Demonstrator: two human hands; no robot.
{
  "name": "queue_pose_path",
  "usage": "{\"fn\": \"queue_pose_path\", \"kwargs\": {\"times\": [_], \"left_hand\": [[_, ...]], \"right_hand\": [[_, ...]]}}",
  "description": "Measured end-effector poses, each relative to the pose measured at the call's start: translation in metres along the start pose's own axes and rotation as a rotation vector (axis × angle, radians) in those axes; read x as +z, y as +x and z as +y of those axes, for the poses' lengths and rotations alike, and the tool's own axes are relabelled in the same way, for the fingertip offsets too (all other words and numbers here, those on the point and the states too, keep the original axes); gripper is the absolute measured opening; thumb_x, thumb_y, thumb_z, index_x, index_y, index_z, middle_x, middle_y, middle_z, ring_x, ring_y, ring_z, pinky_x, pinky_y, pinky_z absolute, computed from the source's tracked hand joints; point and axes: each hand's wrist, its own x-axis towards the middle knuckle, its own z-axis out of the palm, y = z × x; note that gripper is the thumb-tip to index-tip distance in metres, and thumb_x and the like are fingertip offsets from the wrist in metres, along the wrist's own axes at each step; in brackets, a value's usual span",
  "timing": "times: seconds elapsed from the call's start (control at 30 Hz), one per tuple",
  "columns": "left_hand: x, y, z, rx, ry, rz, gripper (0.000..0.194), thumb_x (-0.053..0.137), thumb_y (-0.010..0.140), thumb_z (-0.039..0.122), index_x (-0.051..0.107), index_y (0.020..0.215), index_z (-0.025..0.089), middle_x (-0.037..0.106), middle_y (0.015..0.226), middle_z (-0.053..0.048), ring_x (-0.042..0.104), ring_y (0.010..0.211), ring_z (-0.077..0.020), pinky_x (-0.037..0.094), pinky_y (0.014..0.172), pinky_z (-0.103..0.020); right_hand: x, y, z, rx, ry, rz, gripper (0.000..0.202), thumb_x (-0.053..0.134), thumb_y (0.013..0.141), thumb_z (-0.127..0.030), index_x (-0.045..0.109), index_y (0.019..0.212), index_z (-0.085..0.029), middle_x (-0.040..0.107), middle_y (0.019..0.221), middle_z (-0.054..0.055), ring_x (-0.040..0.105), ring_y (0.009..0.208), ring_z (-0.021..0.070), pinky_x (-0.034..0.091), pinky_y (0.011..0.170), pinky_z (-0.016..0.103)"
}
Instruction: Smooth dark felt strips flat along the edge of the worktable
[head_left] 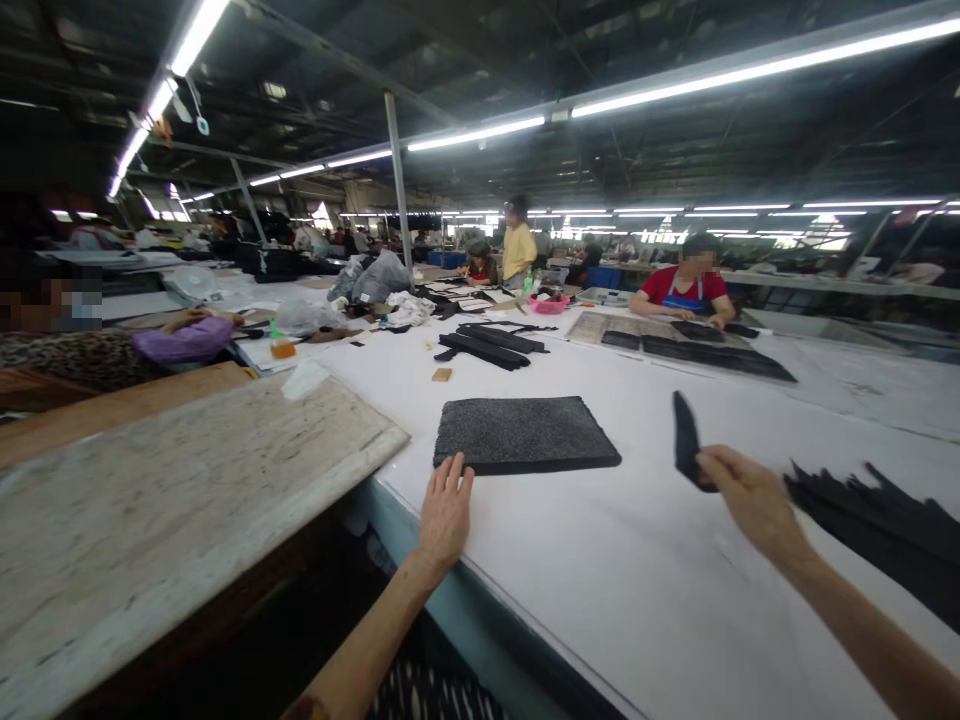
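My left hand (445,510) lies flat with its fingertips on the near left corner of a dark grey, speckled rectangular fabric piece (525,430). This piece has a black band along its near edge and lies on the white table (570,570). Over the table to the right, my right hand (750,500) pinches a short black fabric strip (685,440) by its lower end, and the strip stands upward from the fingers. Close to the right wrist lies a fanned pile of black strips (885,530) with ragged ends.
Beyond the grey piece are a small tan block (442,375) and a stack of black strips (491,345). A stained pale board (187,480) stands at left, across a dark gap. A co-worker in red (686,290) handles dark fabric across the table. Another person's purple sleeve (184,340) shows at left.
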Motion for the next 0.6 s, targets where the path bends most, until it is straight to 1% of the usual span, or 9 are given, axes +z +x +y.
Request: {"fn": "queue_pose_path", "kwargs": {"times": [0.07,0.13,0.2,0.23,0.33,0.43,0.5,0.57,0.6], "left_hand": [[-0.005,-0.010,0.021,-0.040,-0.243,-0.100,0.031,0.038,0.085,0.011,0.063,0.103,0.012,0.062,0.115,-0.014,0.054,0.112,-0.0271,0.041,0.098,-0.041],[-0.008,-0.020,0.042,-0.170,-0.600,-0.288,0.030,0.039,0.089,0.029,0.064,0.089,0.013,0.068,0.087,-0.010,0.064,0.081,-0.0217,0.051,0.076,-0.034],[-0.010,-0.030,0.057,-0.371,-0.977,-0.457,0.043,0.038,0.088,0.049,0.061,0.083,0.013,0.066,0.074,-0.007,0.062,0.063,-0.0173,0.051,0.059,-0.028],[-0.011,-0.033,0.062,-0.475,-1.124,-0.505,0.050,0.038,0.085,0.057,0.060,0.083,0.012,0.065,0.073,-0.008,0.061,0.059,-0.0162,0.050,0.055,-0.027],[-0.016,-0.038,0.062,-0.670,-1.305,-0.536,0.063,0.041,0.078,0.069,0.059,0.079,0.009,0.064,0.070,-0.010,0.060,0.057,-0.0151,0.049,0.053,-0.026],[-0.019,-0.037,0.052,-0.714,-1.221,-0.498,0.054,0.043,0.082,0.061,0.059,0.074,0.010,0.061,0.063,-0.007,0.058,0.052,-0.0147,0.049,0.051,-0.027],[-0.019,-0.035,0.047,-0.695,-1.107,-0.474,0.034,0.049,0.084,0.045,0.058,0.077,0.013,0.058,0.058,-0.002,0.056,0.051,-0.0143,0.049,0.050,-0.026],[-0.017,-0.034,0.044,-0.635,-0.964,-0.469,0.012,0.056,0.076,0.024,0.059,0.083,0.014,0.055,0.056,0.003,0.055,0.051,-0.0136,0.048,0.050,-0.024],[-0.015,-0.033,0.044,-0.588,-0.881,-0.463,0.015,0.057,0.071,0.015,0.060,0.086,0.015,0.054,0.057,0.004,0.055,0.053,-0.0135,0.047,0.051,-0.023]], "right_hand": [[0.041,-0.032,-0.003,-0.167,-0.081,-0.185,0.020,0.047,0.082,-0.037,0.058,0.075,-0.021,0.058,0.067,0.001,0.053,0.065,0.0181,0.043,0.062,0.030],[0.077,-0.063,-0.005,-0.320,-0.153,-0.318,0.026,0.038,0.090,-0.034,0.056,0.078,-0.020,0.058,0.075,0.002,0.053,0.068,0.0168,0.042,0.064,0.028],[0.105,-0.091,-0.010,-0.464,-0.268,-0.398,0.029,0.031,0.094,-0.025,0.056,0.080,-0.020,0.058,0.081,0.003,0.054,0.072,0.0160,0.042,0.068,0.027],[0.115,-0.102,-0.012,-0.540,-0.347,-0.428,0.029,0.030,0.094,-0.019,0.056,0.080,-0.019,0.059,0.083,0.004,0.054,0.074,0.0162,0.041,0.069,0.027],[0.133,-0.126,-0.020,-0.773,-0.563,-0.502,0.029,0.034,0.090,-0.008,0.059,0.082,-0.018,0.060,0.088,0.005,0.054,0.081,0.0187,0.040,0.073,0.029],[0.136,-0.135,-0.023,-0.898,-0.628,-0.564,0.024,0.040,0.088,-0.006,0.061,0.082,-0.017,0.060,0.089,0.006,0.053,0.083,0.0207,0.040,0.074,0.031],[0.134,-0.137,-0.024,-0.892,-0.628,-0.593,0.024,0.041,0.088,-0.007,0.061,0.082,-0.018,0.060,0.087,0.006,0.052,0.082,0.0206,0.040,0.073,0.031],[0.132,-0.135,-0.025,-0.848,-0.607,-0.612,0.025,0.040,0.089,-0.008,0.062,0.082,-0.018,0.060,0.087,0.005,0.052,0.082,0.0200,0.040,0.073,0.031],[0.131,-0.134,-0.026,-0.824,-0.585,-0.618,0.026,0.040,0.089,-0.008,0.062,0.082,-0.019,0.060,0.088,0.005,0.053,0.083,0.0199,0.040,0.074,0.031]]}}
